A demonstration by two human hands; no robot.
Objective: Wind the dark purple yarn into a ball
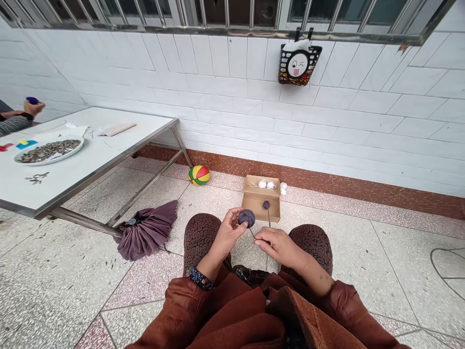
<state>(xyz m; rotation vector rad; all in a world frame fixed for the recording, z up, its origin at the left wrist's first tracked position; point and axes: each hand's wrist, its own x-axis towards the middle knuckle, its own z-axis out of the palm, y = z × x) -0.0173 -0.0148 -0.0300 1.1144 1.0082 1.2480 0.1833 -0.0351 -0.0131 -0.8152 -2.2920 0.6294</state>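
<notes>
A dark purple-grey ball of yarn [246, 218] is gripped in my left hand [230, 229], thumb across its front. From it a strand runs down to my right hand [274, 242], whose thumb and fingers pinch the yarn. Another length of yarn rises from near my right hand to a smaller dark ball [266, 205] lying in an open cardboard box [252, 206] on the floor. White balls of yarn [266, 184] rest in the box's raised lid half, and more white ones lie just right of it.
To the left stands a white table [105, 160] with a plate of sunflower seeds [51, 150]. Another person's hand [34, 107] holds something dark blue there. A purple umbrella [148, 231] and a coloured ball [199, 175] sit on the floor. A black basket [300, 63] hangs from the window bars.
</notes>
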